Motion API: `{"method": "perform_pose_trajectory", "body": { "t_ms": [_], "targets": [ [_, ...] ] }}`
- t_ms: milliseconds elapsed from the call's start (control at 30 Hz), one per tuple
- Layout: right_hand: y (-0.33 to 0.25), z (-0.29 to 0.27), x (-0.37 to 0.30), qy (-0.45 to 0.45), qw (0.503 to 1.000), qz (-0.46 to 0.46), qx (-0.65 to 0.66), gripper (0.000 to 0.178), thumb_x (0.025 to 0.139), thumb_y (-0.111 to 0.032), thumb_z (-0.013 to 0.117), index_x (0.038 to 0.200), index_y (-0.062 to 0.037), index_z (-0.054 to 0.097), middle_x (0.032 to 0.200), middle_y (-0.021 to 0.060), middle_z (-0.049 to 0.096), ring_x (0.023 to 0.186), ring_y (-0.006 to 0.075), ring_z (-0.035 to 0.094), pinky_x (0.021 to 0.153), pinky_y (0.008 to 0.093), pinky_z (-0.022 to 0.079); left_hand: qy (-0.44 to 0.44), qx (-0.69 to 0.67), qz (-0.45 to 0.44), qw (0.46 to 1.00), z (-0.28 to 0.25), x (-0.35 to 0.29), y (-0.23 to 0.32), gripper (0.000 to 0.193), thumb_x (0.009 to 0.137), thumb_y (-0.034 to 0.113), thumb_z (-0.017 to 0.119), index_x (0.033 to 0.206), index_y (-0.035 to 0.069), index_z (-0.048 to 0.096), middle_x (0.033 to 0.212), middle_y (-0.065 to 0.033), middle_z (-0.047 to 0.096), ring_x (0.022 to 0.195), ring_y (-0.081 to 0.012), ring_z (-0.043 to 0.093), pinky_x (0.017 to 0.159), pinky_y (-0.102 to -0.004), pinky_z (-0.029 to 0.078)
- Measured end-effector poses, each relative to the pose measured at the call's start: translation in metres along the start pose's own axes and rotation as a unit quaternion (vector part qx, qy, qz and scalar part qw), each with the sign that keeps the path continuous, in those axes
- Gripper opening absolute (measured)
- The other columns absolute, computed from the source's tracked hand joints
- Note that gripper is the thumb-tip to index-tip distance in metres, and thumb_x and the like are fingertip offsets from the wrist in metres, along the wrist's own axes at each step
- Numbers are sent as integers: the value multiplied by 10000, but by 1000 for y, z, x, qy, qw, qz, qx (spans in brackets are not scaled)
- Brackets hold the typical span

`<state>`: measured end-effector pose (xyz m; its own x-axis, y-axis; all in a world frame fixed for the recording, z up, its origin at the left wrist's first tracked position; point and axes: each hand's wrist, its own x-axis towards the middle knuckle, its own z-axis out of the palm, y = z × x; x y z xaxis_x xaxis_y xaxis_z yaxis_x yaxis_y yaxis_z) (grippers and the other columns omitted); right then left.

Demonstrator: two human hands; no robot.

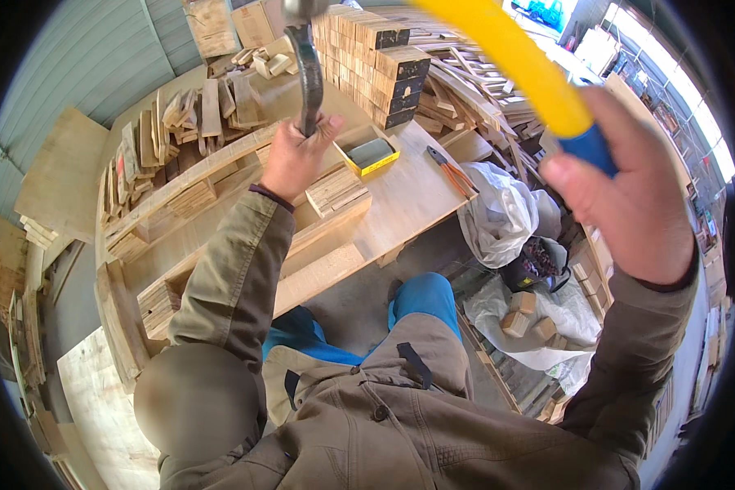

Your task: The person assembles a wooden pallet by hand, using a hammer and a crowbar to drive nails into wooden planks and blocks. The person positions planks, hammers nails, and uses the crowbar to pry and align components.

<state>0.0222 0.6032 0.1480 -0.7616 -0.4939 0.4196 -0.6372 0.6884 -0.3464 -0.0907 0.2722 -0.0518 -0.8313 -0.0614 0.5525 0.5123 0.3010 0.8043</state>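
My left hand [292,159] is closed around the lower end of a dark, slightly curved metal piece [309,77], upright above the bench, with a silvery rounded part at its top. In my raised right hand [629,184] is a thick yellow handle with a blue end [523,57], blurred and close to me. It runs up and left out of the frame; whether it joins the metal piece, I cannot tell. Beneath my left hand lie long boards with blocks between them [322,237]. A yellow box [380,166] holding a grey bundle stands beside that hand.
On the wooden bench [408,196] lie orange-handled pliers [451,173]. Stacked blocks [376,61] and loose offcuts [171,122] stand at the back. To the right are white sacks [498,216], a black bucket [539,261] and wooden blocks [516,322]. A blurred round shape covers the lower left.
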Motion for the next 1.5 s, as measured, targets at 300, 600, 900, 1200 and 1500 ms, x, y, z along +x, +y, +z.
{"method": "perform_pose_trajectory", "body": {
  "t_ms": [300, 600, 900, 1200, 1500],
  "targets": [
    [-26, 4, 6, 123, 986, 52, 100, 404, 1012, -217, 620, 1359, -14, 575, 795, 13, 582, 608, 65, 553, 560, 223, 464, 12, -51, -52, 997, -4, -1, 3, 389, 993, 261, 738, 745, 68, 510, 720, 59, 411, 708, -67, 352, 608, -268, 355],
    [5, -3, -10, 49, 998, 32, 15, 490, 976, -269, 690, 1375, -16, 559, 793, 12, 582, 603, 76, 543, 578, 225, 475, -8, -52, -38, 998, -2, -3, -3, 443, 1051, 309, 638, 732, 110, 404, 664, 57, 370, 611, -51, 353, 554, -257, 325],
    [5, 13, 1, 38, 997, -29, 58, 352, 976, -185, 659, 1265, 5, 593, 741, 73, 586, 569, 172, 561, 563, 309, 462, 7, -21, -18, 1000, -2, -4, -4, 473, 1021, 283, 694, 717, 112, 375, 694, 72, 323, 658, -65, 297, 557, -275, 286],
    [36, 31, 6, -40, 998, -44, -16, 356, 949, -202, 690, 1236, -17, 587, 761, 108, 616, 635, 250, 641, 594, 365, 492, 20, -56, -45, 997, -12, -5, -6, 448, 1041, 306, 661, 719, 119, 414, 661, 76, 375, 615, -43, 358, 534, -263, 307],
    [-9, 19, 30, 148, 964, -172, 140, 435, 1064, -205, 561, 1428, 25, 500, 821, 38, 597, 614, 72, 583, 553, 199, 456, 26, -61, -47, 997, -9, -3, -6, 482, 1031, 251, 684, 711, 118, 349, 717, 67, 284, 690, -76, 269, 573, -280, 261]
  ]
}}
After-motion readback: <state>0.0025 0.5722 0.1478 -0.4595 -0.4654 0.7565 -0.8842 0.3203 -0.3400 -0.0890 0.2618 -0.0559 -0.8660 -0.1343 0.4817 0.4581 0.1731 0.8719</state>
